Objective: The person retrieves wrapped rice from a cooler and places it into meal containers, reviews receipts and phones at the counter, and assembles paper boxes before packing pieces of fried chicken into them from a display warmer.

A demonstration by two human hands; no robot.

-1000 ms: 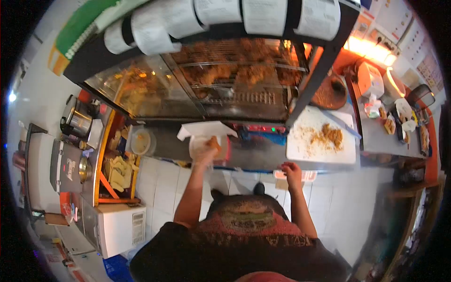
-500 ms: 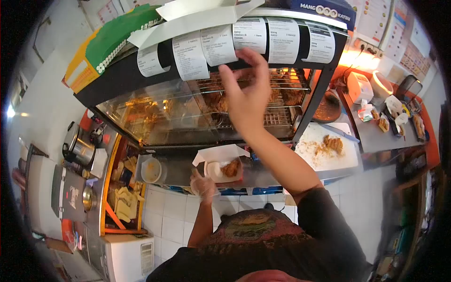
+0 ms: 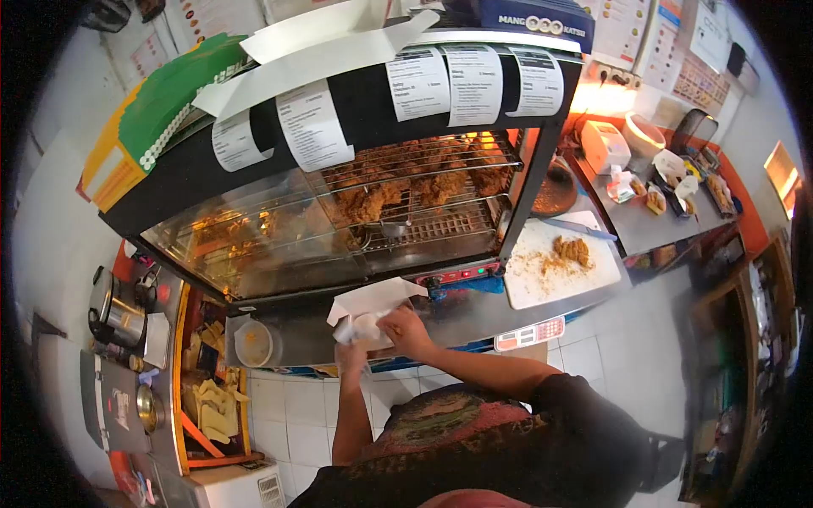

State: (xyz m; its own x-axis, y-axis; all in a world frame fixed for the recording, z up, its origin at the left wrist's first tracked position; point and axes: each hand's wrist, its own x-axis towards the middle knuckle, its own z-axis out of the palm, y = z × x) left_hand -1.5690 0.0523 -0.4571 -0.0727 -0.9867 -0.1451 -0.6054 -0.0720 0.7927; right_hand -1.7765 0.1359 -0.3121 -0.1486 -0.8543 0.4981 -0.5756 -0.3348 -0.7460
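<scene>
At the counter's front edge, a white takeaway box (image 3: 377, 294) stands with its lid raised; its contents are mostly covered by my hands. My left hand (image 3: 351, 356), in a clear plastic glove, is at the box's left front, its fingers blurred around a white paper receipt (image 3: 345, 328). My bare right hand (image 3: 406, 332) is closed with curled fingers at the box's right side, seemingly pinching the same receipt. Printed order receipts (image 3: 312, 127) hang along the black top edge of the heated display cabinet (image 3: 356, 262). Fried chicken pieces (image 3: 368, 201) lie on its wire racks.
To the right, a white cutting board (image 3: 550, 284) carries cut fried chicken (image 3: 572, 251), crumbs and a knife (image 3: 580, 229). A round plastic tub (image 3: 254, 343) stands left of the box. Behind on the left are a steel pot (image 3: 123, 313) and an orange-edged shelf (image 3: 179, 381).
My right hand has come down from the hanging receipts to the box, and one receipt is gone from the row. My left hand has moved from the box's side to its front. The view has shifted.
</scene>
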